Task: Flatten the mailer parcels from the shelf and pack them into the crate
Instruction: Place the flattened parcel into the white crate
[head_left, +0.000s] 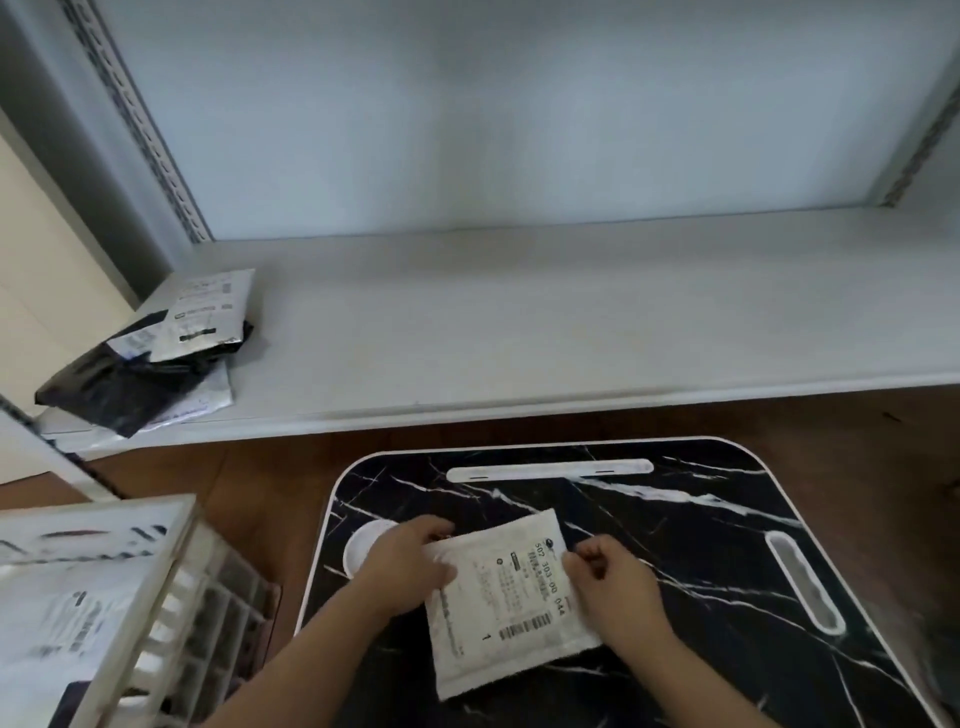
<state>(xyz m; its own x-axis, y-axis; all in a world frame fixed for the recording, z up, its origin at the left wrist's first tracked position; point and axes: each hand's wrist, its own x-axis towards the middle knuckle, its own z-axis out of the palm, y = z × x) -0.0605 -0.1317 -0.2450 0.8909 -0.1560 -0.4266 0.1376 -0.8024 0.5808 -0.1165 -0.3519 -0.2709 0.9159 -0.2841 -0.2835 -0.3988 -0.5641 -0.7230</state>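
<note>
Two hands (410, 564) (613, 582) on flat white rectangular mailer (506, 603)

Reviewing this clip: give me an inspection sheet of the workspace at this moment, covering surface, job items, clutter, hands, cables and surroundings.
Surface: black marble-pattern lap table with white rim and slots.
Job's things: white mailer lying label-up on the table; pile of black and white mailers at the left end of the shelf; white crate at lower left, mailers already inside.
Clutter: nothing seen.
Hands: left hand holds the mailer's left edge; right hand pinches its right edge.
Cables: nothing seen.
Surroundings: wooden floor; pale shelf back wall with slotted uprights.
</note>
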